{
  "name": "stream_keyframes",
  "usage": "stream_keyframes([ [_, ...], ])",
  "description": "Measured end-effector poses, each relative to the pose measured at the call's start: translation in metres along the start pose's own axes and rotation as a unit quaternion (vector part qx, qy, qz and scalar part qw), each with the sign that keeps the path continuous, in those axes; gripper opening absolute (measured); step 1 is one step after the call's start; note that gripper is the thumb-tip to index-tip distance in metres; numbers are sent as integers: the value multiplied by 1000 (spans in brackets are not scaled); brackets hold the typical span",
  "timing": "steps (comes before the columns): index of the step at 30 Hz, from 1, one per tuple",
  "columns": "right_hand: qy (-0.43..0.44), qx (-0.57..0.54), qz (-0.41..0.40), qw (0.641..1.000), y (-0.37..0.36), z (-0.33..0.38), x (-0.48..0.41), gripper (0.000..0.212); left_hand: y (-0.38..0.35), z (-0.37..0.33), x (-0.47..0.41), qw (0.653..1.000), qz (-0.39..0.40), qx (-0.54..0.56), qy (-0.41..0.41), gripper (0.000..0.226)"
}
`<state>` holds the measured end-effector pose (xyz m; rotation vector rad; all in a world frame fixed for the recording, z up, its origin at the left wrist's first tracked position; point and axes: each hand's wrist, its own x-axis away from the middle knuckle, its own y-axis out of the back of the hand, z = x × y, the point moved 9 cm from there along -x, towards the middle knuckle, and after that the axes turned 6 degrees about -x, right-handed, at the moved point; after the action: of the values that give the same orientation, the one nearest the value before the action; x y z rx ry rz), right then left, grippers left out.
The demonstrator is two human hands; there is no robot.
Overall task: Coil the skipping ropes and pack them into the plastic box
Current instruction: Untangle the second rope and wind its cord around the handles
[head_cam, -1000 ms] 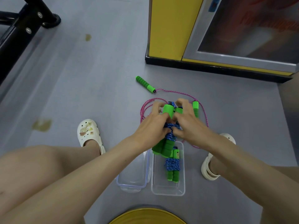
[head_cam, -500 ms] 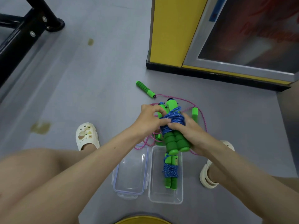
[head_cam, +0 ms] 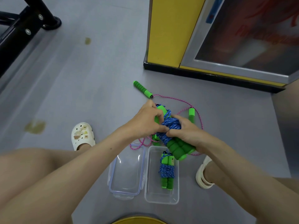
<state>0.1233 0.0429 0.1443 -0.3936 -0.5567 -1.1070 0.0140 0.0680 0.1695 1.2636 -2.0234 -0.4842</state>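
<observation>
— One plastic box [head_cam: 153, 188] on the floor [head_cam: 80, 78]; what do we have inside?
— A coiled blue rope [head_cam: 166, 171].
— And our hands?
— Our left hand [head_cam: 145, 122] and right hand [head_cam: 186, 133] both grip another blue-wound bundle [head_cam: 169, 128] over its far edge.

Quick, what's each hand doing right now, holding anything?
Left hand: closed, gripping the blue rope bundle.
Right hand: closed, gripping the same blue rope bundle lower down.

No readable text, red marks [head_cam: 262, 33] on glass panel [head_cam: 234, 52] blurred, blue sticker [head_cam: 212, 11] illegible
</observation>
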Motion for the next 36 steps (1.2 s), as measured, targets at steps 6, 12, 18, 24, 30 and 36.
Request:
stream_keyframes([
  [6, -31, -37, 15, 999, 1, -3, 2, 34, -4, -3, 4, 996, 21, 90, 9, 25],
  [12, -38, -132, 9, 990, -3, -4, 4, 32, -7, -5, 1, 995, 33, 91, 20, 13],
  [18, -45, -186, -26, 981, -3, -7, 3, 24, -13, 5, -2, 995, 19, 82, 46, 21],
  [24, -28, -166, -45, 985, 0, -5, 1, 18, -1, -11, 3, 989, -102, -103, -30, 18],
  [30, -10, -130, -58, 990, 3, -4, 0, 25, 2, -10, -1, 992, -95, -74, -25, 19],
  [36, -6, -107, -40, 993, 2, -3, 3, 15, -4, -15, -3, 987, -46, -144, -55, 22],
])
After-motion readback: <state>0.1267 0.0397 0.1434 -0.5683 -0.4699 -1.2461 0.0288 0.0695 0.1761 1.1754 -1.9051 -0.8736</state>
